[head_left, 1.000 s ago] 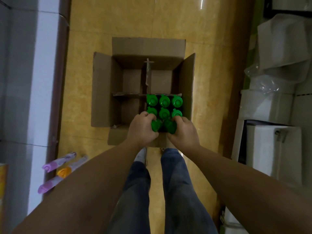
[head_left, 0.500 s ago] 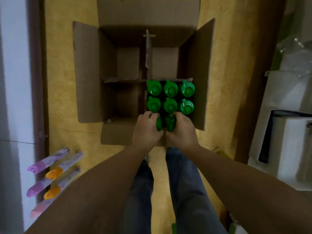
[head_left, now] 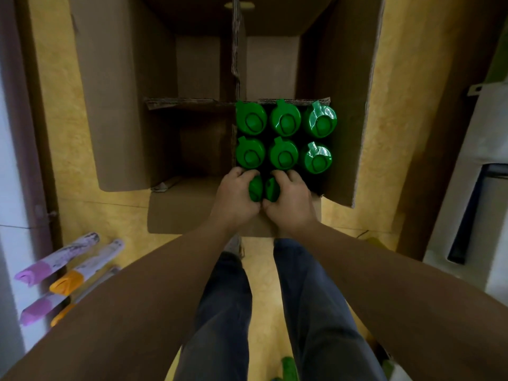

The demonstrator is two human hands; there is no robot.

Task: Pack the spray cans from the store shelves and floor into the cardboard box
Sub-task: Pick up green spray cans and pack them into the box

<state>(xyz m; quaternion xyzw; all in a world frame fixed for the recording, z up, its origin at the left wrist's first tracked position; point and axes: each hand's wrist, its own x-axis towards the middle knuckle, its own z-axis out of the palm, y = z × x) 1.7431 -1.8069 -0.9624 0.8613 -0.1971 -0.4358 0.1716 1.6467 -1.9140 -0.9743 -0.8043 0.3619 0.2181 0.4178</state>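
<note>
An open cardboard box (head_left: 126,111) stands on the yellow floor, split into four compartments by cardboard dividers (head_left: 236,64). Its near right compartment holds several upright spray cans with green caps (head_left: 284,121). My left hand (head_left: 235,200) is closed around one green-capped can (head_left: 255,188) at the compartment's near edge. Beside it, touching, my right hand (head_left: 292,202) grips another green-capped can (head_left: 272,189). Both cans sit low in the near row; their bodies are hidden. The other three compartments show bare cardboard.
Several spray cans with purple and orange caps (head_left: 66,281) lie on the floor at the lower left, against a white shelf unit (head_left: 11,160). White boxes (head_left: 483,188) stand at the right. Something green (head_left: 288,367) shows at the bottom edge by my legs.
My head has dropped closer to the box, so it fills more of the view. Both hands have pushed their two green-capped cans further down into the near right compartment.
</note>
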